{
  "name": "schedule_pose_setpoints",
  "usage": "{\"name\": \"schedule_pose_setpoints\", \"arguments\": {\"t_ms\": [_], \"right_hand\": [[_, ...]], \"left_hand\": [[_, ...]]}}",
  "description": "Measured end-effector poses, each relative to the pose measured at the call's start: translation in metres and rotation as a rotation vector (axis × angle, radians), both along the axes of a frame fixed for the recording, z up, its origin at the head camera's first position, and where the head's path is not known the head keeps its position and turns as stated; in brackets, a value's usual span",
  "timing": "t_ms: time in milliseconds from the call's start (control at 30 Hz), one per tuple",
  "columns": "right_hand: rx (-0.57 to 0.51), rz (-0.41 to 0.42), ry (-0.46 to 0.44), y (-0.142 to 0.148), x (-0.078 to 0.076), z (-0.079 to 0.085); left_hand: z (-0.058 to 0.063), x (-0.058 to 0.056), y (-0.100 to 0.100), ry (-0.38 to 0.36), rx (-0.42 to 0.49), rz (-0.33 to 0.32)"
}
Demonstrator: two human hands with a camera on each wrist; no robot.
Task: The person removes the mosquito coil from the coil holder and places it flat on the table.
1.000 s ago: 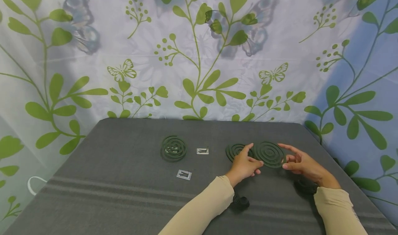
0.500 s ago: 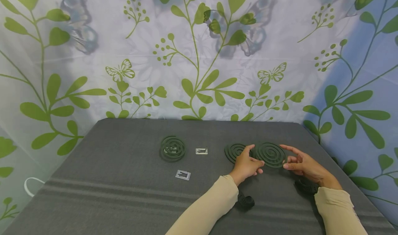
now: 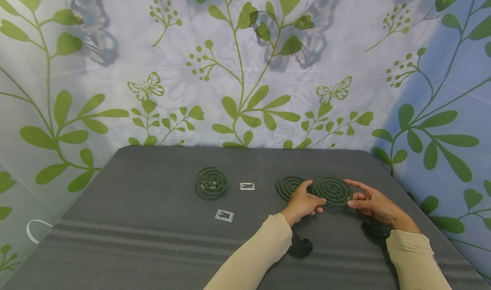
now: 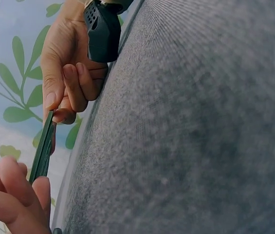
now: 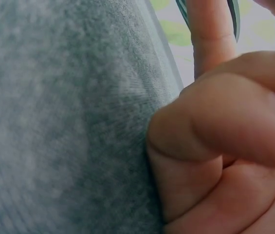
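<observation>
In the head view, a dark green mosquito coil point(image 3: 332, 190) is held just above the table. My left hand point(image 3: 304, 204) pinches its left edge, and my right hand point(image 3: 377, 205) holds the opposite edge between thumb and fingers. Seen edge-on in the left wrist view, the coil point(image 4: 42, 151) shows two thin layers lying together. Behind my left hand, a second coil point(image 3: 287, 187) lies on the cloth, partly covered. The right wrist view is mostly filled by curled fingers point(image 5: 225, 117), with a sliver of the coil at the top.
Another mosquito coil point(image 3: 212, 183) lies on the left over a metal piece. Two small flat metal coil stands, one farther back point(image 3: 247, 186) and one nearer point(image 3: 224, 215), lie beside it on the grey cloth-covered table point(image 3: 153, 239). A leaf-patterned curtain point(image 3: 184, 68) rises behind.
The view has shifted slightly, moving everything a little left. Both hands keep hold of the coil, whose tilt changes only slightly.
</observation>
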State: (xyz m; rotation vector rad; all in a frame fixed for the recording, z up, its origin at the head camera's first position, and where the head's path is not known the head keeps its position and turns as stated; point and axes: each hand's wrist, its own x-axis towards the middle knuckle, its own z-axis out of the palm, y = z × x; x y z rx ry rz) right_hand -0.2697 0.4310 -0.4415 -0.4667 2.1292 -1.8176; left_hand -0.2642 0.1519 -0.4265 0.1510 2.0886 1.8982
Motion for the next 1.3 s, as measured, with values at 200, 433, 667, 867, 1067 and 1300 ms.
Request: {"name": "schedule_pose_setpoints", "arguments": {"t_ms": [200, 433, 667, 867, 1067, 1300], "right_hand": [[0.034, -0.034, -0.022, -0.0003, 0.0005, 0.0018], [0.05, -0.08, -0.063, -0.0031, 0.001, 0.0054], [0.043, -0.135, -0.086, -0.0049, 0.0002, 0.0054], [0.079, -0.179, -0.114, -0.006, -0.0016, 0.0046], [0.071, -0.214, -0.133, -0.007, -0.0024, 0.004], [0.084, -0.229, -0.144, -0.0093, -0.0022, 0.0045]], "left_hand": [[-0.0023, -0.0023, 0.0, -0.035, 0.039, -0.032], [-0.003, -0.0043, -0.0011, -0.068, 0.058, -0.051], [-0.001, -0.0046, -0.0022, -0.075, 0.036, -0.076], [-0.0011, -0.005, -0.002, -0.079, 0.023, -0.079], [-0.0023, -0.0052, -0.0023, -0.075, 0.02, -0.086], [-0.0011, -0.0039, -0.0035, -0.081, 0.008, -0.098]]}}
